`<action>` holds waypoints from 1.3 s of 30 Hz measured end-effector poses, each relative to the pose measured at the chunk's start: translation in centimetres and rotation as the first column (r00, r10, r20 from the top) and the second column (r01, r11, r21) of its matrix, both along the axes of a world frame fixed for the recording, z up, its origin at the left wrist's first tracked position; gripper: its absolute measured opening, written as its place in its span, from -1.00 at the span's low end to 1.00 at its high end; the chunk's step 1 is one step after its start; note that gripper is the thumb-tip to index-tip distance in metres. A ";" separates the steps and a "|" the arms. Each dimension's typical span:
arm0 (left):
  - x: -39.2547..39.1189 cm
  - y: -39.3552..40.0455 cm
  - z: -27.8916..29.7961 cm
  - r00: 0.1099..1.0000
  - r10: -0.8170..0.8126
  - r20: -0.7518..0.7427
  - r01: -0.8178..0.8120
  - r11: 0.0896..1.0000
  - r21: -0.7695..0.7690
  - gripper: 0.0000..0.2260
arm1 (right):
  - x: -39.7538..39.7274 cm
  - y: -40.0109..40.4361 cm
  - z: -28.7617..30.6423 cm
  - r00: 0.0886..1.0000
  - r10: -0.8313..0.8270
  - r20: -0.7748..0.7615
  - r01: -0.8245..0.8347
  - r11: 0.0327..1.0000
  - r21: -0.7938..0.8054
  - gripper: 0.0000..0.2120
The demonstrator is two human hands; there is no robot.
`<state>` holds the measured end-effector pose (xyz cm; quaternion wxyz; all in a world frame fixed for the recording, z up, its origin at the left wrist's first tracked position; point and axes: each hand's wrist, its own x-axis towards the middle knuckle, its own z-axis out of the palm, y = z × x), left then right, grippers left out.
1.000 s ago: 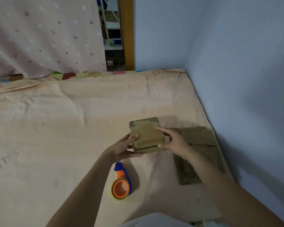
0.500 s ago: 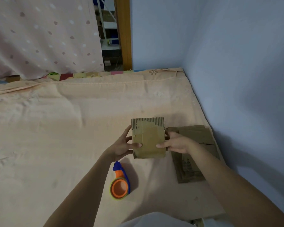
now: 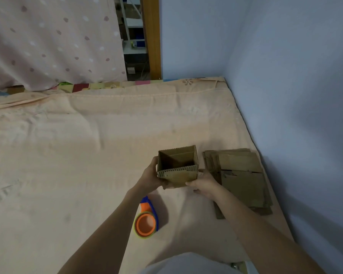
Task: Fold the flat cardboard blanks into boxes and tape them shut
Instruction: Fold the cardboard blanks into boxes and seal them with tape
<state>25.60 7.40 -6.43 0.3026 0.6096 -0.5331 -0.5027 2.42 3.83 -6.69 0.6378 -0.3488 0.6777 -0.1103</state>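
Bed sheet fills most of the frame, peach and rumpled, against the blue wall on the right; dotted curtain upper left.

Stack of flat blanks right of centre, on the sheet near the wall — several sheets, count unclear. None of these is folded, so the bulk of the job looks to be ahead.

One box at centre frame, held just above the sheet. Its mouth faces up and toward the viewer; the inside is visible, with flaps seeming to close the far end. Whether that end is taped cannot be told from here. The near end is open — its flaps remain to be folded in and sealed, by my reading.

Tape dispenser, orange and blue, lies on the sheet below the box, lower centre, untouched, well within reach of the left arm.

Left hand grips the box's left wall, thumb up along the side, fingers wrapped under. Right hand holds the right lower corner, thumb pressed on the front face. Both forearms stretch forward from the bottom edge.
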 end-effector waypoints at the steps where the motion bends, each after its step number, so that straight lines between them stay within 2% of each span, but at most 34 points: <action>1: -0.1 0.0 0.0 1.000 0.000 0.011 0.000 1.000 -0.012 -0.18 | 0.1 0.0 0.1 0.999 -0.038 0.022 0.037 0.999 0.036 -0.05; 2: -0.2 -0.1 -0.1 1.000 -0.001 0.020 0.002 1.000 -0.028 -0.19 | 0.1 0.0 0.2 0.993 -0.079 0.089 0.072 0.994 0.079 -0.11; 4: -0.6 0.1 0.1 1.000 -0.001 0.029 0.003 0.998 -0.070 -0.22 | 0.3 0.1 0.5 0.937 -0.214 0.276 0.168 0.969 0.183 -0.39; 6: -0.6 0.2 0.3 0.999 0.011 0.041 -0.006 0.992 -0.127 -0.23 | 0.3 0.0 0.7 0.889 -0.303 0.343 0.240 0.947 0.215 -0.54; 12: -0.1 0.0 0.3 0.995 -0.021 0.102 0.040 0.980 -0.193 -0.31 | -0.7 -0.1 0.4 0.739 -0.497 0.455 0.380 0.865 0.328 -0.70; 14: 0.0 0.0 -0.1 0.982 -0.069 0.174 0.100 0.979 -0.178 -0.34 | -0.7 -0.2 -0.5 0.696 -0.579 0.425 0.441 0.812 0.383 -0.50; 16: -0.1 0.1 -0.7 0.963 -0.111 0.244 0.152 0.977 -0.152 -0.33 | -0.2 -0.5 -0.9 0.711 -0.580 0.398 0.441 0.808 0.390 -0.35; 21: -0.8 0.3 -2.2 0.960 -0.104 0.260 0.127 0.989 -0.072 -0.26 | 1.1 -1.1 -1.0 0.761 -0.542 0.355 0.446 0.836 0.320 -0.57; 26: -0.4 -0.4 -3.3 0.958 -0.145 0.249 0.160 0.986 -0.040 -0.29 | 1.1 -1.5 -2.6 0.798 -0.513 0.317 0.406 0.846 0.346 -0.50; 31: 0.3 -1.1 -3.9 0.943 -0.145 0.299 0.162 0.986 -0.032 -0.31 | 1.5 -1.8 -4.1 0.813 -0.500 0.298 0.407 0.854 0.324 -0.44; 36: -0.1 -1.6 -4.7 0.933 -0.162 0.320 0.167 0.986 0.013 -0.34 | 2.3 -2.0 -4.1 0.803 -0.547 0.238 0.486 0.831 0.269 -0.51; 39: -0.4 -1.5 -5.5 0.924 -0.158 0.347 0.154 0.987 0.040 -0.36 | 2.4 -2.2 -4.5 0.846 -0.504 0.175 0.451 0.851 0.267 -0.48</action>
